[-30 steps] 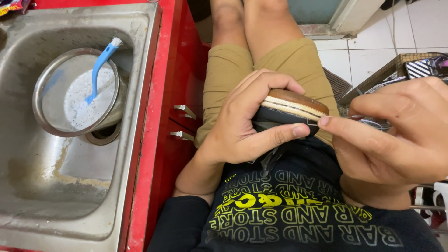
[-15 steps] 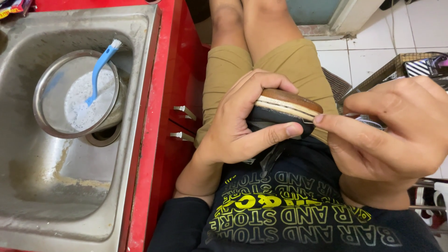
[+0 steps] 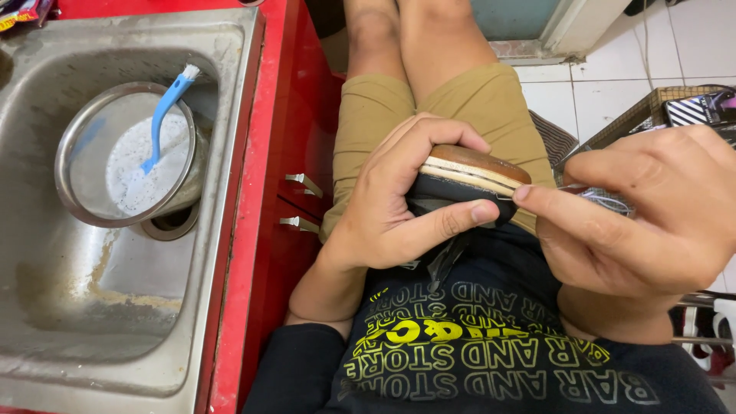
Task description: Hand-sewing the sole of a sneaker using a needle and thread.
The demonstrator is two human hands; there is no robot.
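Barely shifted since earlier: dark shoe w/ layered tan-brown sole [image 3: 468, 178] is sitting over lap, left hand [image 3: 399, 207] clamping it, right hand [image 3: 644, 207] pinching thin needle at sole edge. Far left, steel sink [image 3: 230, 92] is holding round metal bowl [image 3: 77, 192] w/ blue brush [image 3: 165, 115].

sink [image 3: 222, 92]: steel, stained, set in red worktop [image 3: 264, 192] | right of sink: white tiled floor [image 3: 606, 84] | far beyond floor: pale door frame [image 3: 575, 34] | light: even, bright

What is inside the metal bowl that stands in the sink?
The metal bowl holds white foamy liquid and a blue brush leaning on its rim. The foam covers the bowl's bottom.
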